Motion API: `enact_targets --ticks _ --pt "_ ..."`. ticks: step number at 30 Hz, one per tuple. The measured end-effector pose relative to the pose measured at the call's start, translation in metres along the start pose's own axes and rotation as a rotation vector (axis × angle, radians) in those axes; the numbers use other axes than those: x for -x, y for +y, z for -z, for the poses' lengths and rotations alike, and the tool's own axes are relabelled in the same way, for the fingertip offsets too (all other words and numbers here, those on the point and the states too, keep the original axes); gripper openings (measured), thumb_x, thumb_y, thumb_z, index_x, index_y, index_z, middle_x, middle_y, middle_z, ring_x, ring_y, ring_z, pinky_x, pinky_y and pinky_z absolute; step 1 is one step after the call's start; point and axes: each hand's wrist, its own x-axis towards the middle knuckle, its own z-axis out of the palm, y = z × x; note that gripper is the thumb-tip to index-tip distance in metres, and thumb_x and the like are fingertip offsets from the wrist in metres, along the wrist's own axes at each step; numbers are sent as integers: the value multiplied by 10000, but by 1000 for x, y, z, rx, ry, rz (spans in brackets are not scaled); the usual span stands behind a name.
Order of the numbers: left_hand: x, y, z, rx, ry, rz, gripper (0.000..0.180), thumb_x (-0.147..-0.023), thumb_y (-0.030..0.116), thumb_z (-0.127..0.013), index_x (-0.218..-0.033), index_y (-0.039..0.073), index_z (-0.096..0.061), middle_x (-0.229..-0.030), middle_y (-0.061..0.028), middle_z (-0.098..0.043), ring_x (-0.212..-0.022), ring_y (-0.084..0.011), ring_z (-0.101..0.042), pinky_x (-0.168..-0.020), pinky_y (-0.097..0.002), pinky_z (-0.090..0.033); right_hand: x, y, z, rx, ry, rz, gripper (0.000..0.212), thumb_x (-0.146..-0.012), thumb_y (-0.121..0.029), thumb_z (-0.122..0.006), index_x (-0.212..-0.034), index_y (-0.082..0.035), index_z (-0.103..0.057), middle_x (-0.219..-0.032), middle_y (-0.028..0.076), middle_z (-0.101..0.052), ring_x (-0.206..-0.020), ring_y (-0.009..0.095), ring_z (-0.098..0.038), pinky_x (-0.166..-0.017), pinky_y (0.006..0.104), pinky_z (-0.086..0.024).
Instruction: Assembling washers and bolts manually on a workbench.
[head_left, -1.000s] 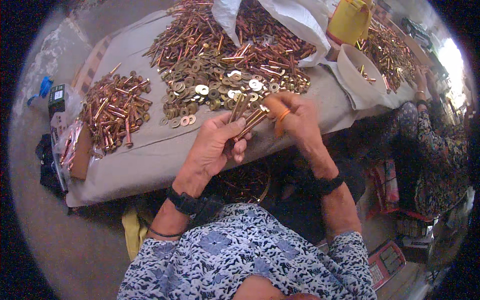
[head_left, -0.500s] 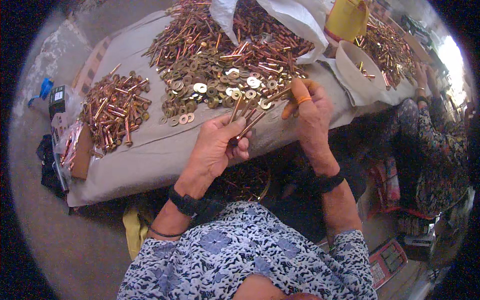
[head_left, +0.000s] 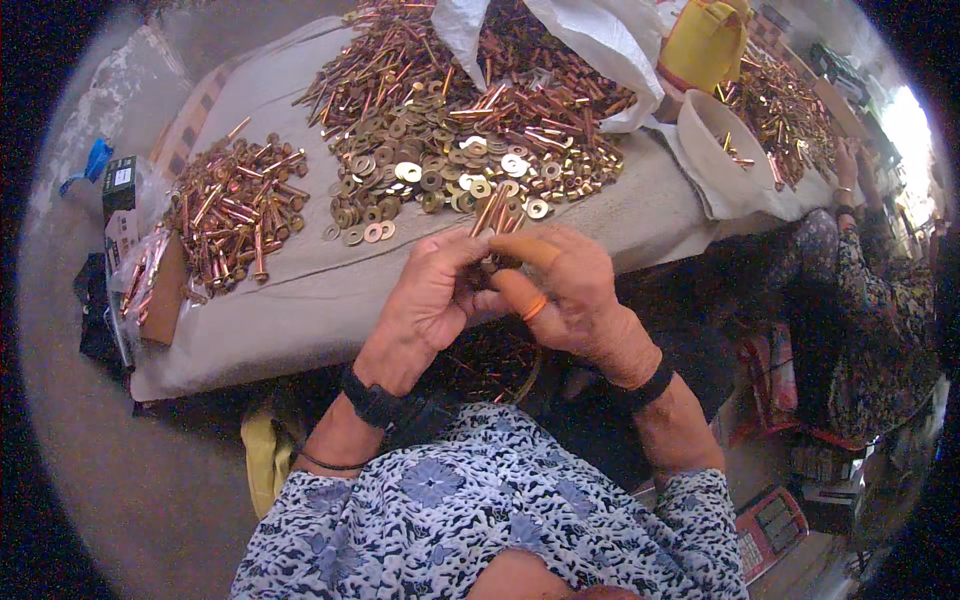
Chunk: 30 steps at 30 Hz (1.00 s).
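Observation:
Several slim copper-coloured bolts [head_left: 497, 212] stand up in a small bundle between my hands, over the table's front edge. My left hand [head_left: 428, 290] is closed round them, thumb pressing from the left. From the right, my right hand [head_left: 580, 295] meets the bundle, thumb and forefinger pinched at its lower part; orange covers sit on these fingers. The lower ends of the bolts are hidden by my fingers. Just beyond my hands lie loose brass-coloured washers [head_left: 408, 172] and small nuts [head_left: 575, 172].
A big heap of bolts [head_left: 360, 80] rises behind the washers, beside a white sack [head_left: 600, 50]. Another bolt pile [head_left: 235, 205] lies left, near a small box [head_left: 120, 200]. Rightward are a white bowl [head_left: 700, 135], a yellow container [head_left: 705, 45] and another person's hand [head_left: 846, 165].
My right hand has come down and left with the bolt it held, joining my left hand at the bundle. The bolts in my left hand now stand closer together and more upright.

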Motion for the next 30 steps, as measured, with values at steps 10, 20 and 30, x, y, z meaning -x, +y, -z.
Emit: enact_targets --ticks 10,20,30 --pt "9 -12 -10 -13 -223 80 223 -845 189 -519 -951 -7 -521 -763 -64 -561 -598 -124 -573 -456 -216 -501 2 1 -6 -339 218 -507 283 -839 -157 -516 -1078 -6 -507 -855 100 -592 -725 177 -572 -653 282 -459" --pt "18 -16 -13 69 -263 234 239 -802 160 -592 -972 12 -510 -753 -46 -555 -611 -125 -582 -478 -240 -521 6 -6 -7 -418 186 -581 181 -850 -175 -533 -900 -7 -581 -735 51 -590 -668 101 -554 -583 232 -445" --pt "32 -2 3 -24 -119 177 266 -802 200 -607 -976 26 -505 -731 -72 -571 -569 -141 -593 -458 -225 -509 -16 -14 -14 -679 285 -710 216 -857 -196 -514 -932 -12 -599 -680 25 -572 -599 89 -527 -530 244 -435"
